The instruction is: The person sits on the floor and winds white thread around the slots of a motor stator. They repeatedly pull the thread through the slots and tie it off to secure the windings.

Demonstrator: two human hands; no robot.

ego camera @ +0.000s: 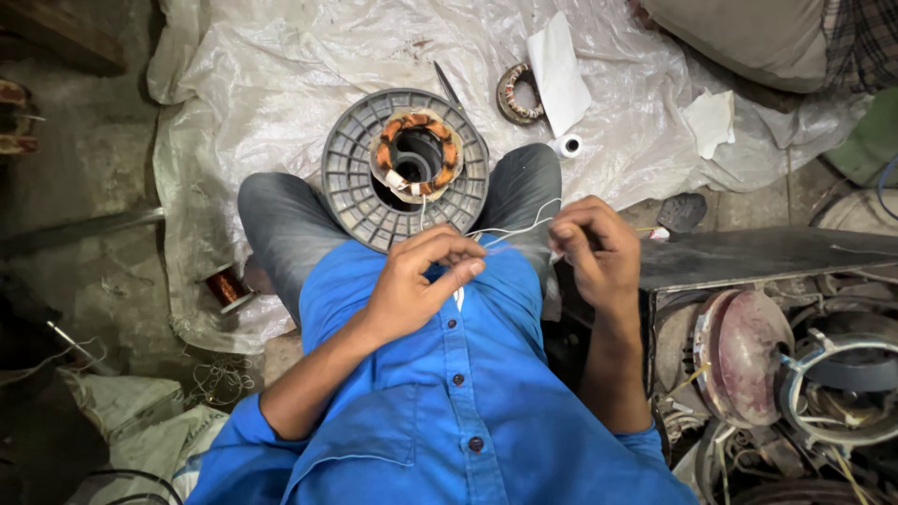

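Both hands pinching a thin white thread over a motor stator sat on a grey spool

Left hand (416,281) and right hand (599,245) are each closed on the white thread (513,228), pulled taut between them just above the lap. It trails down to the copper-wound stator (416,154) resting on the grey plastic spool (355,178) between the knees. Looks like the lacing stage to me; next move needs steady tension and a careful feed through the windings.

Left hand (418,278) & right hand (596,245) pinch a thin white thread (513,227) taut btwn them, above blue shirt (449,393). Grey plastic spool (351,178) sits btwn knees w/ copper-wound stator (417,154) on top. White sheet (281,75) on floor underneath.
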